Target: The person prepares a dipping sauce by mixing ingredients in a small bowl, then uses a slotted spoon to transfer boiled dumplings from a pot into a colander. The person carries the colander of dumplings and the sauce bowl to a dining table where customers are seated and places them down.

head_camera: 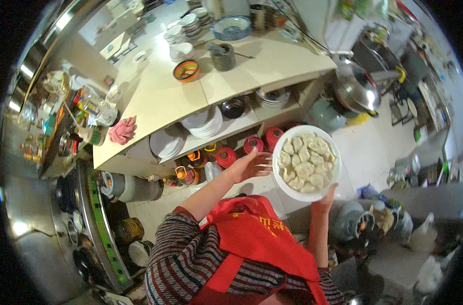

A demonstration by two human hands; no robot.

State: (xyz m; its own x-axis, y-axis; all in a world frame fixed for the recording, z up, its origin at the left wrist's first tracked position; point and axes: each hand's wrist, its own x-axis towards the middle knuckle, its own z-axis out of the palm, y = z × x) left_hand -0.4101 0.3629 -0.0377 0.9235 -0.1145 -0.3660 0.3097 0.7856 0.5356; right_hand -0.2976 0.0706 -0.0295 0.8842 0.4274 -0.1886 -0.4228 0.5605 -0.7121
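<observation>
A white plate [278,187] heaped with pale boiled dumplings [307,164] is held up in front of me, above the tiled floor. My right hand [327,198] grips its near right rim, most of the fingers being hidden beneath. At the plate's left side is my left hand [250,166], thumb raised and fingers spread. Its fingertips come up to the rim; whether they touch it I cannot tell. I wear a red apron [254,236] with yellow writing over a striped top.
Ahead stands a cream counter [159,103] with an orange bowl [186,71], a dark pot [222,57], blue-patterned plates [230,27] and stacked bowls. White plates [203,122] fill the shelf below; red canisters [226,157] stand under it. A lidded wok [355,85] is right, a stove [98,228] left.
</observation>
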